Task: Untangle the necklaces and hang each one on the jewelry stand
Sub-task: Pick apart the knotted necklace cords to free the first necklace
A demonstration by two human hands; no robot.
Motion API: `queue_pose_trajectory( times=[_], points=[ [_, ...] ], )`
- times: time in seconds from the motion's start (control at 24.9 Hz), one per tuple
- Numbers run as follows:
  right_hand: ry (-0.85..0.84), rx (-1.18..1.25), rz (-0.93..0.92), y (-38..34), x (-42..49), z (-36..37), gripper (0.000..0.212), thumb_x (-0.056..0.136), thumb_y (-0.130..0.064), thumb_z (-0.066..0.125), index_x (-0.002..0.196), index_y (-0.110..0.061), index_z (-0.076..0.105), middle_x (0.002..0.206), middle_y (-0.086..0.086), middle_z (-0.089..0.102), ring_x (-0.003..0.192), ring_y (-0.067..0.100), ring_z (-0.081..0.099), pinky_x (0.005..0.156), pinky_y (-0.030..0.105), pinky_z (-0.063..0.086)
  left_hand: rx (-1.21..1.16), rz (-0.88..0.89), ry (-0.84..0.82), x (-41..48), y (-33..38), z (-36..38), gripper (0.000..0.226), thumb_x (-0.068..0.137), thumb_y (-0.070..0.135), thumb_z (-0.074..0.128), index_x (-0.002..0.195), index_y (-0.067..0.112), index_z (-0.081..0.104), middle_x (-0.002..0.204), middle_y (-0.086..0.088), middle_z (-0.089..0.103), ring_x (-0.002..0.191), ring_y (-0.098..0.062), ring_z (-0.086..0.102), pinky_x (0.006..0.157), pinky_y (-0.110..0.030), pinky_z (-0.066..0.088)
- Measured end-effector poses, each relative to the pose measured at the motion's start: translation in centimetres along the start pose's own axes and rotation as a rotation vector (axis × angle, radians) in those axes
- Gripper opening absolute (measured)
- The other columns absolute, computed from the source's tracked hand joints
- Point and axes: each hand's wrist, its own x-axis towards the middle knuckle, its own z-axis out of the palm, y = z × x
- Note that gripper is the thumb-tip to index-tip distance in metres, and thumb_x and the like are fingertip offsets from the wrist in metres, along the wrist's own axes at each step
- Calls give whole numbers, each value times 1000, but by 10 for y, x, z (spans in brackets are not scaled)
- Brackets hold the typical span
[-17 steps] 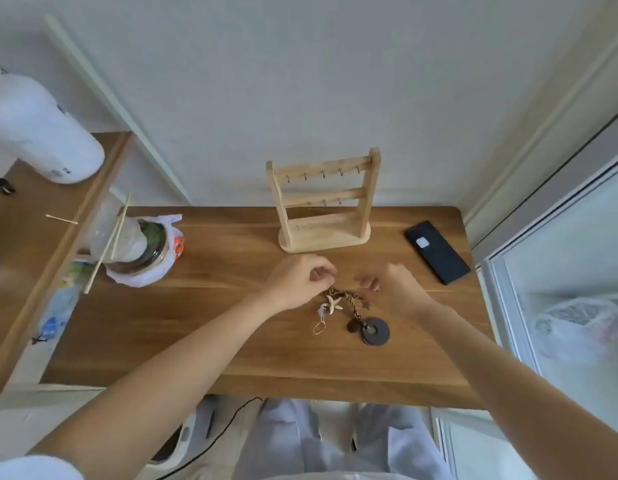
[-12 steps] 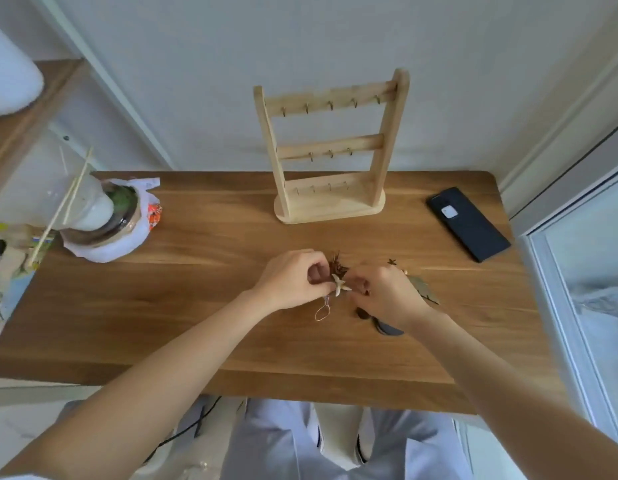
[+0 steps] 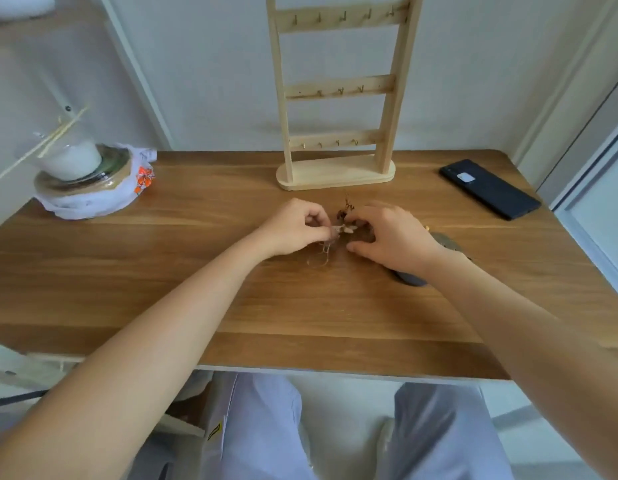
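Light grey trousers (image 3: 439, 427) are seen nearest, below the front edge of the brown wood-grain worktop (image 3: 300, 323). Both bare forearms are stretched across it.

Beneath the right wrist, a dark grey round disc pendant (image 3: 409, 278) is partly hidden. A dull grey pendant (image 3: 446, 242) lies just behind that wrist; its shape is too blurred to tell. A pale loop of thin cord (image 3: 319, 259) trails on the wood below the left hand's fingertips.

The left hand (image 3: 293, 226) is clenched on the tangled necklaces of thin brown cord and small pendants (image 3: 342, 228), pinched between thumb and curled fingers. The right hand (image 3: 390, 237) is curled over the same bunch from the other side, fingertips grasping it. The tangle is kept low, at or just above the worktop, between the two hands; contact with the wood cannot be told.

Beyond the right hand, well apart, a black rectangular phone (image 3: 489, 188) lies flat. Straight beyond both hands, a pale wooden jewelry stand with three hook rails (image 3: 338, 88) stands upright, all hooks bare. Far beyond the left hand, a round lidded food container in a white plastic bag (image 3: 86, 181) is noted, with a white cup (image 3: 70, 161) and pale chopsticks (image 3: 54, 142) on top.
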Motion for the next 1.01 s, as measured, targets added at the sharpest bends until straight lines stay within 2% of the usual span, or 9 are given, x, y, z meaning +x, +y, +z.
queue_pose_trajectory(
  times=[0.08, 0.2, 0.32, 0.4, 0.52, 0.64, 0.76, 0.89, 1.01],
  points=[
    [38, 41, -12, -4, 0, 4, 44, 83, -32, 78, 125, -23, 67, 103, -6, 57, 97, 20, 57, 81, 37, 49, -164, -30, -2, -3, 0, 4, 11, 87, 22, 77, 83, 12, 71, 74, 2, 73, 69, -7, 65, 73, -28, 54],
    [120, 131, -60, -18, 5, 6, 23, 85, -22, 76, 108, -20, 73, 88, -7, 64, 86, 18, 59, 74, 32, 45, -390, -16, 22, -7, 5, 3, 8, 91, 13, 72, 83, 14, 70, 76, -2, 72, 69, -10, 65, 67, -24, 51],
    [200, 218, -48, -18, 15, 3, 14, 91, -18, 71, 105, -20, 75, 79, -9, 72, 72, 7, 65, 70, 25, 52, -648, -41, 88, 1, 7, -4, 20, 99, 27, 61, 93, 11, 71, 84, -9, 73, 74, -22, 68, 63, -26, 53],
    [269, 257, 24, -11, 28, 3, 16, 93, -21, 70, 108, -18, 75, 80, -7, 72, 74, 10, 66, 72, 26, 53, -764, -48, 115, 11, 6, -7, 34, 102, 39, 52, 99, 10, 70, 86, -9, 74, 74, -23, 69, 66, -28, 55],
    [357, 242, 74, 9, 41, 9, 26, 93, -23, 71, 118, -17, 72, 89, -6, 71, 84, 14, 66, 78, 29, 53, -823, 2, 160, 30, -2, 4, 30, 97, 38, 58, 100, 11, 72, 83, -8, 74, 74, -21, 66, 69, -29, 53],
    [375, 92, -34, 21, 44, 13, 28, 93, -25, 71, 120, -18, 71, 95, 0, 71, 89, 19, 63, 77, 39, 55, -787, 67, 214, 41, -8, 13, 16, 95, 22, 65, 96, 9, 73, 79, -4, 73, 74, -17, 67, 68, -26, 53],
    [357, 92, -87, 25, 46, 13, 27, 93, -27, 70, 118, -19, 72, 91, -2, 67, 86, 18, 61, 73, 37, 53, -716, 102, 253, 45, -10, 19, 9, 94, 8, 65, 92, 9, 74, 78, -4, 73, 74, -15, 68, 68, -27, 53],
    [324, 69, -123, 24, 43, 13, 23, 95, -29, 68, 113, -16, 72, 87, -3, 65, 80, 19, 59, 68, 38, 52, -708, 117, 256, 42, -10, 20, 7, 94, 10, 66, 94, 10, 74, 78, -1, 73, 75, -14, 67, 70, -28, 52],
    [335, -30, -161, 25, 41, 15, 14, 97, -24, 65, 102, -12, 69, 81, -7, 55, 77, 19, 51, 63, 36, 45, -755, 126, 249, 38, -10, 20, 13, 93, 23, 67, 91, 14, 76, 80, -2, 74, 78, -18, 66, 73, -32, 51]
  ],
)
